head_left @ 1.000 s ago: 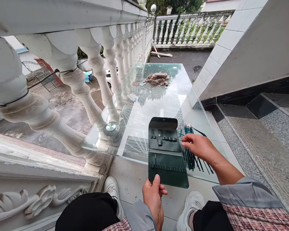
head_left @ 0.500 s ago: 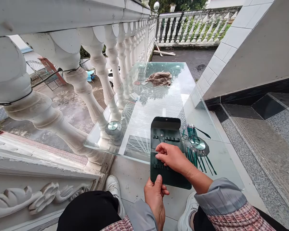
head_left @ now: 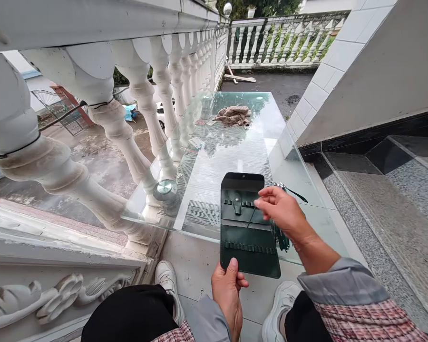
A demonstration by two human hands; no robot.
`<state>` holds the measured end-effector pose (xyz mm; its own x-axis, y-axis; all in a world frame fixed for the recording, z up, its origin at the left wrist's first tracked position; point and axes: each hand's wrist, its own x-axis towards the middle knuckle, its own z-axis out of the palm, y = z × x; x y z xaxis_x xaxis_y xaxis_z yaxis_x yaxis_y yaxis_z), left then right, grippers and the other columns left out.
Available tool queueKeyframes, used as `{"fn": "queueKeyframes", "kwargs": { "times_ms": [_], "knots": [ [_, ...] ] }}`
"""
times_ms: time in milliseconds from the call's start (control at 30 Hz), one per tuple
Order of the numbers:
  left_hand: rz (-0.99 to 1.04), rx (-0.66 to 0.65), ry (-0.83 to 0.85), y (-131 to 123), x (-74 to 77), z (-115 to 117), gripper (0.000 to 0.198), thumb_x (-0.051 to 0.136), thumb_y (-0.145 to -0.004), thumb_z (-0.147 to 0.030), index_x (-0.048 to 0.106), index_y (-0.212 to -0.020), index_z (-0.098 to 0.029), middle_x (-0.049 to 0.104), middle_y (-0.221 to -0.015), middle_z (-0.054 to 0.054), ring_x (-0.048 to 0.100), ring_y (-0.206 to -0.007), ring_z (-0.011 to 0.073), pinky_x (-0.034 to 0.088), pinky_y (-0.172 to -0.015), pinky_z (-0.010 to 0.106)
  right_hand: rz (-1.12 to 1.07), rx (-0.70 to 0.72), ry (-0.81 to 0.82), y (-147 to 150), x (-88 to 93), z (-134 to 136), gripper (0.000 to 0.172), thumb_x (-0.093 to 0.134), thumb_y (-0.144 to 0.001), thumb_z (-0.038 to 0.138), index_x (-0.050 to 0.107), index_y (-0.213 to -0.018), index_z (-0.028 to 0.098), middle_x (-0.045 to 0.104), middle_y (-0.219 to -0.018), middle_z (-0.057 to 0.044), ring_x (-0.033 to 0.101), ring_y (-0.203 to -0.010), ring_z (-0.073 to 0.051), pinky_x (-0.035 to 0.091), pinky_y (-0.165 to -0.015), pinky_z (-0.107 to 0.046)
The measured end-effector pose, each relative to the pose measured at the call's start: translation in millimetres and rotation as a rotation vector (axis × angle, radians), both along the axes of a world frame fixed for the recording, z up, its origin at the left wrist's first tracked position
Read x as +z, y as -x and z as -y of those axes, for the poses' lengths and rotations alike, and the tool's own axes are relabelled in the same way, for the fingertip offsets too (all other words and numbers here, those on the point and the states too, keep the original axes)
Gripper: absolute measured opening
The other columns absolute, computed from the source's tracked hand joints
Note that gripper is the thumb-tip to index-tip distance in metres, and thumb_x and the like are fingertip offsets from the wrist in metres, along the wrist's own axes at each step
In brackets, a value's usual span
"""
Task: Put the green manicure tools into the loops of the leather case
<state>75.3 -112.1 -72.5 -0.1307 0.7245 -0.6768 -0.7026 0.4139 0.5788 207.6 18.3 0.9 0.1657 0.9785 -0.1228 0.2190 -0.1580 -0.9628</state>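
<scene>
Surroundings of the glass table [head_left: 303, 178], as seen from where I stand. On its far part lies a crumpled brown cloth [head_left: 233, 116]; a small card [head_left: 196, 143] shows toward the left edge. Left: a white balustrade [head_left: 109, 121], with a blue object [head_left: 129, 112] and part of a white car [head_left: 160, 114] visible between its posts. Right: speckled stone steps [head_left: 364, 194]. Background: pale wooden strips [head_left: 240, 78] before a second balustrade [head_left: 248, 47].

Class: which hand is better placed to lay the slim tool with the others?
Probably the right hand: it holds the slim tool and is near the other tools; the left hand grips the green case.
</scene>
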Motion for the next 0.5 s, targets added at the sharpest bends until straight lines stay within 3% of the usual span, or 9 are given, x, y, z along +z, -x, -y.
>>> {"fn": "queueKeyframes", "kwargs": {
  "times_ms": [133, 233, 500],
  "knots": [
    [-0.014, 0.02, 0.019, -0.2, 0.3, -0.7, 0.063, 0.085, -0.036, -0.053, 0.057, -0.076, -0.013, 0.049, -0.05, -0.006, 0.046, -0.045, 0.0056, 0.043, -0.043, 0.017, 0.043, -0.079, 0.016, -40.6, 10.8, 0.5, 0.033, 0.069, -0.055, 0.032, 0.053, -0.081, 0.018, 0.053, -0.058, 0.004, 0.044, -0.044, -0.007, 0.038, -0.037, -0.02],
    [-0.031, 0.05, 0.021, -1.7, -0.5, -1.1, 0.061, 0.085, -0.035, -0.052, 0.055, -0.072, -0.014, 0.049, -0.048, -0.006, 0.046, -0.045, 0.0057, 0.043, -0.043, 0.017, 0.11, -0.066, 0.09, -59.8, 7.9, 4.7, 0.029, 0.068, -0.054, 0.031, 0.053, -0.077, 0.018, 0.05, -0.052, 0.006, 0.044, -0.043, -0.008, 0.036, -0.037, -0.02],
    [-0.066, 0.067, 0.023, -3.9, -4.2, -1.3, 0.053, 0.086, -0.043, -0.046, 0.052, -0.07, -0.015, 0.049, -0.049, -0.006, 0.048, -0.042, 0.0058, 0.042, -0.043, 0.017, 0.232, 0.031, 0.213, -68.2, -8.2, 10.7, 0.021, 0.063, -0.058, 0.027, 0.053, -0.075, 0.02, 0.053, -0.054, 0.005, 0.047, -0.045, -0.01, 0.035, -0.039, -0.021]
  ]
}}
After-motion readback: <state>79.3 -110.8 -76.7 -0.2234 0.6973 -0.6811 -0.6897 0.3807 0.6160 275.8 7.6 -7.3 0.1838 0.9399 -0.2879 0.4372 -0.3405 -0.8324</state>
